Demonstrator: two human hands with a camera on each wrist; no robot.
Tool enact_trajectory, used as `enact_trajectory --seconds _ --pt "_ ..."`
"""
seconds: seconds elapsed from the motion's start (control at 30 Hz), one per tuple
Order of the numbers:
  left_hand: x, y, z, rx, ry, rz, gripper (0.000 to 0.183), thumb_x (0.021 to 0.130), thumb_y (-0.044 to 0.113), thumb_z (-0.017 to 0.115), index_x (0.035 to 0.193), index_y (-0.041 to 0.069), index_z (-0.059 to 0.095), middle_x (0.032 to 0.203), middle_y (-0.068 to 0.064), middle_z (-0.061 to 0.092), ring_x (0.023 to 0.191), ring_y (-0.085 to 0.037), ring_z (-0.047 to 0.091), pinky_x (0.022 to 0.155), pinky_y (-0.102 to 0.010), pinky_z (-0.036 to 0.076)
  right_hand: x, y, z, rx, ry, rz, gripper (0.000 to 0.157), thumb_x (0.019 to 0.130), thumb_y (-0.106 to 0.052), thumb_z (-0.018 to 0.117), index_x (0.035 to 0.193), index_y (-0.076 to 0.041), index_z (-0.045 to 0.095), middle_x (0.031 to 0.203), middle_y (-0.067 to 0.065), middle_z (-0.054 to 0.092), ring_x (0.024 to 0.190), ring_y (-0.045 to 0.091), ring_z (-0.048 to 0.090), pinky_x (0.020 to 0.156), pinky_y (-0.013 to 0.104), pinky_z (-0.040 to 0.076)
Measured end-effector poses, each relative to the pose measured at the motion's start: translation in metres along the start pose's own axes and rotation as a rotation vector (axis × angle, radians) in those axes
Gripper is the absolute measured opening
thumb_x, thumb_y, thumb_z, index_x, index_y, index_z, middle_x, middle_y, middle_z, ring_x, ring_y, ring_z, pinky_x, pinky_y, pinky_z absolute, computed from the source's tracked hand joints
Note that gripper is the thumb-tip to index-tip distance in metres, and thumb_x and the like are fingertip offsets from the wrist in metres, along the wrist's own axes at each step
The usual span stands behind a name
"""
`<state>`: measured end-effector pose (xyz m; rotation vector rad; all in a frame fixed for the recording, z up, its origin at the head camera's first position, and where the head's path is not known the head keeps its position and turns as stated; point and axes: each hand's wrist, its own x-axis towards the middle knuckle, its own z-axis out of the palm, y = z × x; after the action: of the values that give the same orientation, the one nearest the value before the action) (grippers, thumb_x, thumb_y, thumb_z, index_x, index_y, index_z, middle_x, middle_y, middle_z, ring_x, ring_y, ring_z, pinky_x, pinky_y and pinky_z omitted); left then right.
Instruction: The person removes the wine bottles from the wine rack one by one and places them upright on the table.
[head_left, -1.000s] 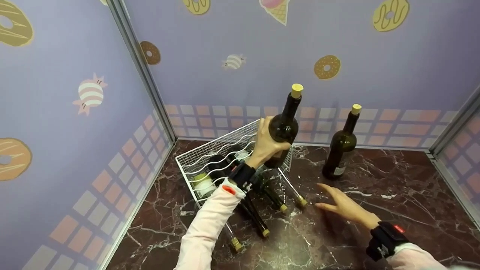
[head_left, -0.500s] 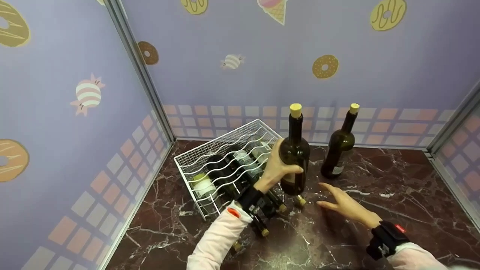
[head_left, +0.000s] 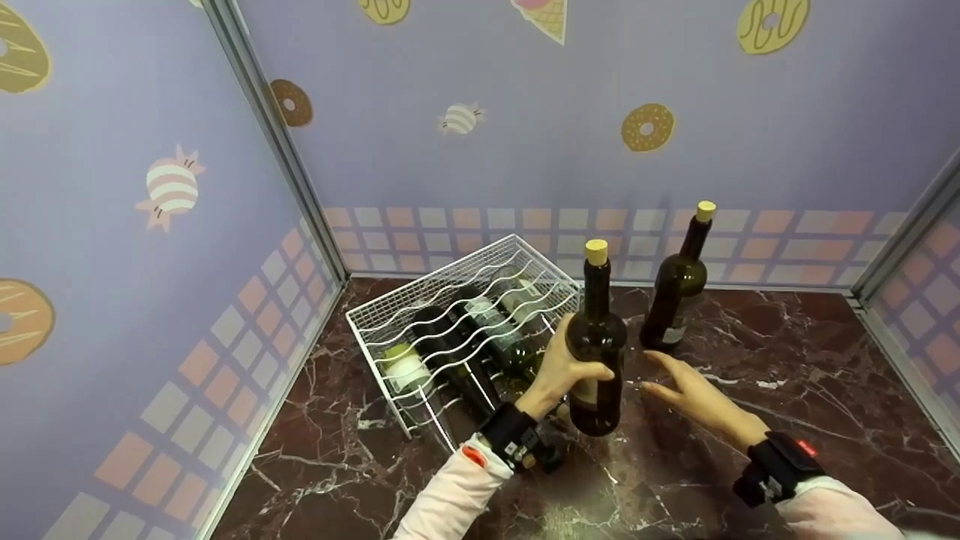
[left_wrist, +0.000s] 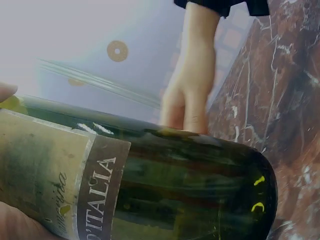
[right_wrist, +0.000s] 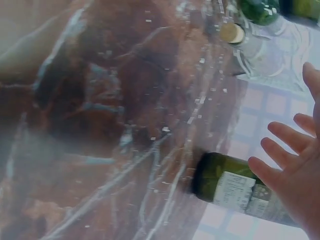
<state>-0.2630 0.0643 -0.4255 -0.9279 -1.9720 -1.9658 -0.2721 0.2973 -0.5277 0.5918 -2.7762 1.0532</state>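
Observation:
A dark green wine bottle (head_left: 598, 337) with a pale cork is held nearly upright by my left hand (head_left: 562, 371), thumb and fingers wrapped around its body. In the left wrist view its label reads "D'ITALIA" and its base (left_wrist: 260, 195) is free of the hand. My right hand (head_left: 697, 397) is off to the right of that bottle, fingers extended and spread, holding nothing. Behind it stands a second corked wine bottle (head_left: 679, 289), whose label (right_wrist: 234, 191) shows in the right wrist view beyond the fingers (right_wrist: 285, 152).
Left of the held bottle, a white wire rack (head_left: 435, 281) holds several bottles lying on their sides, including a dark one (head_left: 446, 337) and one with a pale label (head_left: 405, 369). Patterned purple walls (head_left: 555, 150) enclose the dark marbled table (head_left: 795, 360) at back and sides.
My left hand has brought the wine bottle from over the rack's right side down and towards me, straightening it from a tilt. The right hand has barely moved.

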Motion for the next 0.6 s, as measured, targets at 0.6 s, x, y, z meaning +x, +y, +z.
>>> enact_trajectory --seconds 0.6 --pt "-0.018 -0.048 0.018 -0.002 0.032 -0.114 0.06 0.034 0.008 0.068 0.087 0.016 0.04 0.08 0.001 0.047 0.07 -0.008 0.043 0.063 -0.023 0.034 0.038 -0.065 -0.033 0.3 0.175 -0.113 0.033 0.073 -0.016 0.043 0.106 -0.018 0.035 0.091 -0.001 0.045 0.08 0.012 0.043 0.063 0.026 0.034"
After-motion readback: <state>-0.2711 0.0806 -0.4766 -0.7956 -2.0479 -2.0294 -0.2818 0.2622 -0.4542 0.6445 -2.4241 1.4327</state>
